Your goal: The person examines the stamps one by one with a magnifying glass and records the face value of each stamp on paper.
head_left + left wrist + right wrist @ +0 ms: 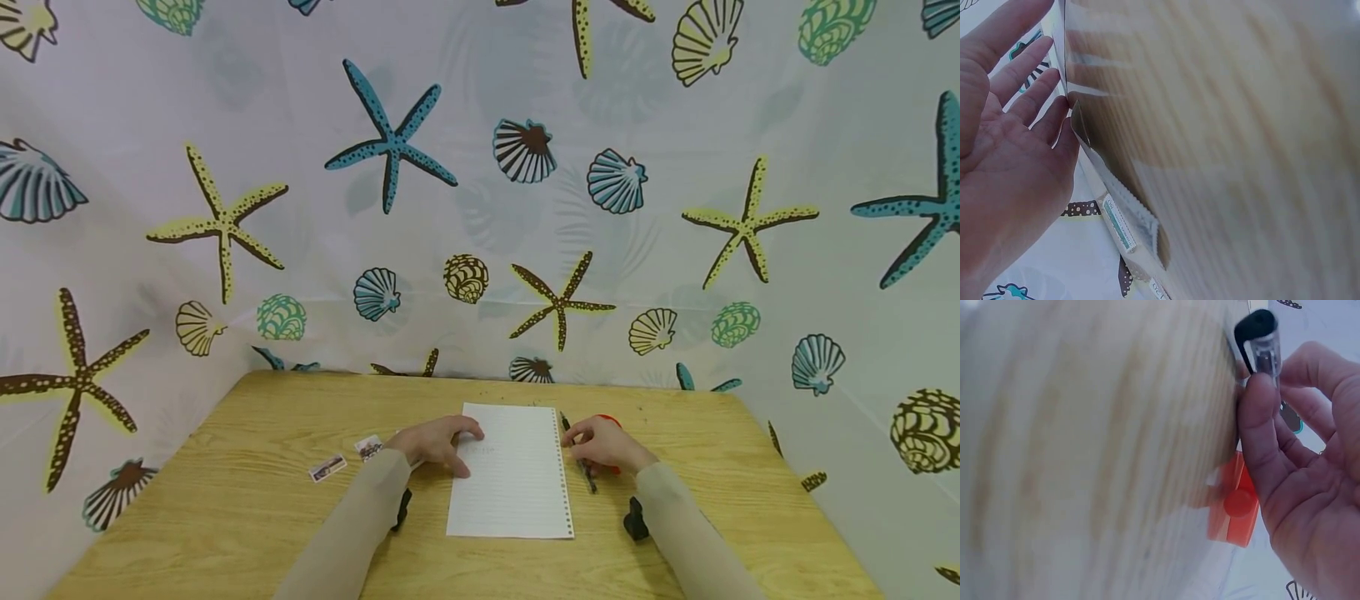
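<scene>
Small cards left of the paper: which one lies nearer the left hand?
The right-hand card, just beside the left hand; the other card lies farther left, nearer the table's front edge.

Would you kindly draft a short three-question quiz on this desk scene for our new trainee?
1. True or false: the left hand rests on the lined sheet.
2. Which hand touches the pen?
3. The orange object lies: A) under the right hand; B) beside the two small cards; C) on the sheet.

Key: 1 true; 2 the right hand; 3 A.
</scene>
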{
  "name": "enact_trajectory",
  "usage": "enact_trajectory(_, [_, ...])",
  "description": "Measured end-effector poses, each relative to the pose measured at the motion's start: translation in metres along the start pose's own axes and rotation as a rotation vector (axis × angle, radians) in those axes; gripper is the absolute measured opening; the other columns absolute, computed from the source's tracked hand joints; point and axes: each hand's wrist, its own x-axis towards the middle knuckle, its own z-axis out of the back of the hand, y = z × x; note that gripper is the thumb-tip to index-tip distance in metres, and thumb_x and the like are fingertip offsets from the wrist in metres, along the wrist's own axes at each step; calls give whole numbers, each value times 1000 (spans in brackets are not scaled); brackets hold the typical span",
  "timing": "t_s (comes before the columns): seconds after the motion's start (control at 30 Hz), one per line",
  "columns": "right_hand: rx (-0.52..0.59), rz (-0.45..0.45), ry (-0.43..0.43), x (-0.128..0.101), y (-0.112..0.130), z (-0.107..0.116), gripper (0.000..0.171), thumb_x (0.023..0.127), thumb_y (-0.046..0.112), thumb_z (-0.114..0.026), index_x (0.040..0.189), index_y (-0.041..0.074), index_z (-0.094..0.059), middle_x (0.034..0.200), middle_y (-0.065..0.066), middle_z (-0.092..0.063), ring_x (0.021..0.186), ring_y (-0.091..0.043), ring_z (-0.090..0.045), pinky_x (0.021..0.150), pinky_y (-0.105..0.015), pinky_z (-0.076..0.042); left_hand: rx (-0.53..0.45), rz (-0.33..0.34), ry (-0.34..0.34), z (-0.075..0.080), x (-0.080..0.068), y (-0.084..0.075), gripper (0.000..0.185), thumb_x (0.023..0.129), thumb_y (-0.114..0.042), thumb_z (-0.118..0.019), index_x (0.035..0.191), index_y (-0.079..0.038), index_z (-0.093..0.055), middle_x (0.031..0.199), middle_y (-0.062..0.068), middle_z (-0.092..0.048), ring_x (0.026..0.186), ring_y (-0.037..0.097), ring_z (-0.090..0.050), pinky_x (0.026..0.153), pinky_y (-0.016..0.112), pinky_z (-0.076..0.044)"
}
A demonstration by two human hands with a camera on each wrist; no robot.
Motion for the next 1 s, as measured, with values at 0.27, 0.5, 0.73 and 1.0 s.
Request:
enact_trajectory(0.27, [126, 32, 13, -6, 0, 4, 27, 88, 7, -63, 113, 9, -72, 73, -5, -60, 50, -14, -53, 48, -29, -46, -13, -13, 8, 1, -1, -1, 63, 70, 0, -86, 127, -13, -62, 154, 10, -39, 147, 33, -27, 119, 50, -24])
enact_trajectory(0.5, [158, 35, 9, -2, -1, 1, 28, 89, 11, -65, 116, 11, -71, 80, -5, -64, 56, -14, -54, 53, -27, -45, -14, 1, 11, 1, -1, -2, 63, 70, -1, -86, 127, -13, -62, 154, 9, -39, 147, 32, -28, 119, 49, -24])
enact_trajectory(0.73, [224, 77, 18, 1, 1, -1, 32, 89, 13, -66, 121, 8, -69, 95, -9, -65, 63, -13, -56, 59, -26, -50, -1, -2, 14, 1, 2, -1, 63, 71, -1, -86, 127, -14, -62, 154, 9, -39, 147, 32, -27, 119, 49, -24])
enact_trajectory(1.0, [297, 70, 25, 1, 9, -5, 43, 87, 9, -65, 129, 9, -64, 112, -13, -65, 76, -16, -61, 68, -32, -57, 36, -6, 17, 1, 5, 2, 62, 71, -3, -86, 127, -16, -63, 154, 8, -40, 147, 31, -28, 119, 49, -24])
